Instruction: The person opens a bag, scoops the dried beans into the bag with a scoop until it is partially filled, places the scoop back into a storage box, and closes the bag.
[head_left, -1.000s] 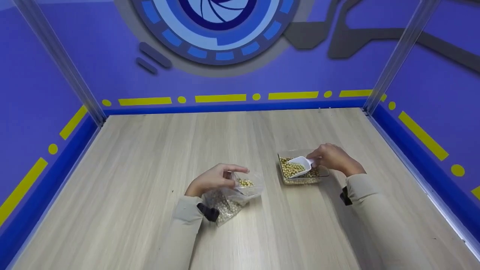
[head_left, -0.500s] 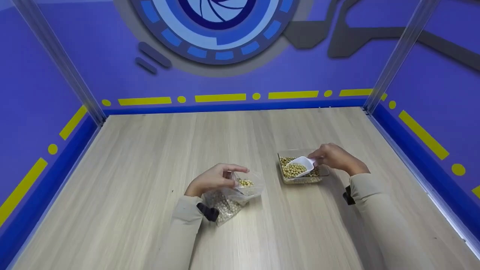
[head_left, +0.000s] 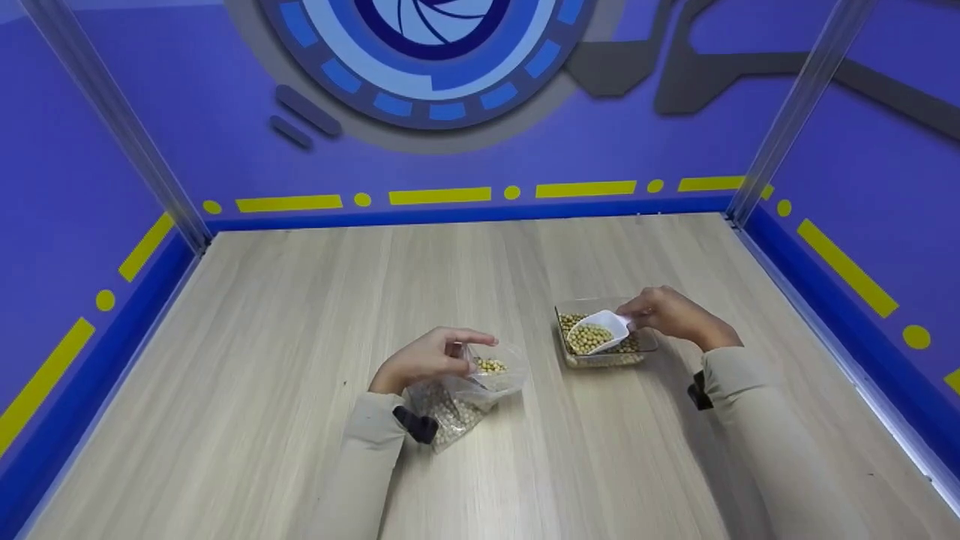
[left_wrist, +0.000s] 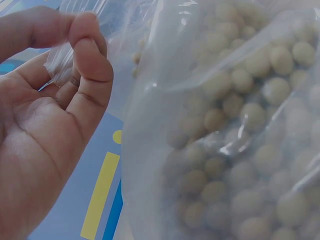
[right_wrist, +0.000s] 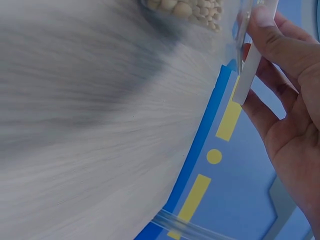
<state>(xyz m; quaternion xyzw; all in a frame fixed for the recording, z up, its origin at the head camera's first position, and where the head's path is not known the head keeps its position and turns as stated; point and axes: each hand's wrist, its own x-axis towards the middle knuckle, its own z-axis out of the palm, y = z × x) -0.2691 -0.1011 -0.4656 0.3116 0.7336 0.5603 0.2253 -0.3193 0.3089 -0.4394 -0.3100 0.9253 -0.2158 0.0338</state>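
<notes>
With its fingers, my left hand (head_left: 427, 358) grips the rim of a clear plastic bag (head_left: 484, 386). Round, pale yellow beans (left_wrist: 245, 115) fill its lower part, and the mouth is spread toward the right. In the left wrist view the thumb and fingers pinch the bag's edge. My right hand (head_left: 667, 316) holds a white scoop (head_left: 613, 324) by its handle. Beans lie in the scoop, which is at the top of a clear rectangular container (head_left: 606, 363) with more such beans. The right wrist view shows the scoop's handle (right_wrist: 252, 75) between thumb and fingers; the bowl is hidden there.
Bag and container stand apart on a light wood-grain table (head_left: 360, 292). Blue printed panels (head_left: 420, 165) rise behind it and at both sides, with metal posts (head_left: 787, 112) at the rear corners. Each wrist wears a black strap (head_left: 416, 425).
The scoop has turned and levelled slightly within the container, and more beans show in its bowl. My right wrist has shifted a little to the right. The left hand and bag stay put.
</notes>
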